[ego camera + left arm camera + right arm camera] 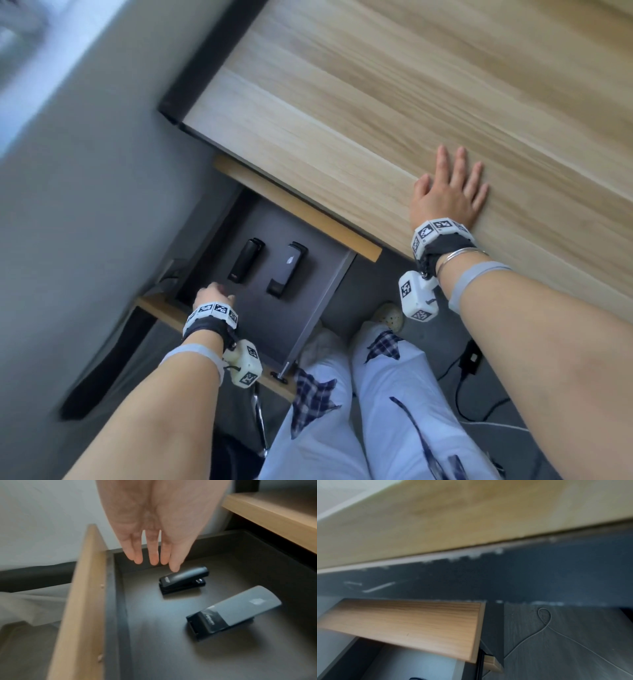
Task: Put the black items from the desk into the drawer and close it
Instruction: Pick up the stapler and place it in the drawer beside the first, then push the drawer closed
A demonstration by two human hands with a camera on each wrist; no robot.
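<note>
The drawer (270, 329) under the wooden desk (376, 102) stands pulled out, with a dark inside and a wooden front (82, 601). On its floor lie two black staplers side by side: a small one (246, 261) (183, 580) on the left and a larger one (287, 270) (231, 609) on the right. My left hand (214, 296) (154, 561) hangs over the drawer's front left part with straight fingers and holds nothing; its fingertips are just above the small stapler. My right hand (452, 185) lies flat on the desk top near its front edge, fingers spread.
A wooden strip (298, 209) (411, 622) sits under the desk edge above the drawer. My legs in white trousers (342, 411) and a shoe (388, 317) are right of the drawer. A black adapter with its cable (471, 358) lies on the dark floor. A pale wall (85, 171) runs along the left.
</note>
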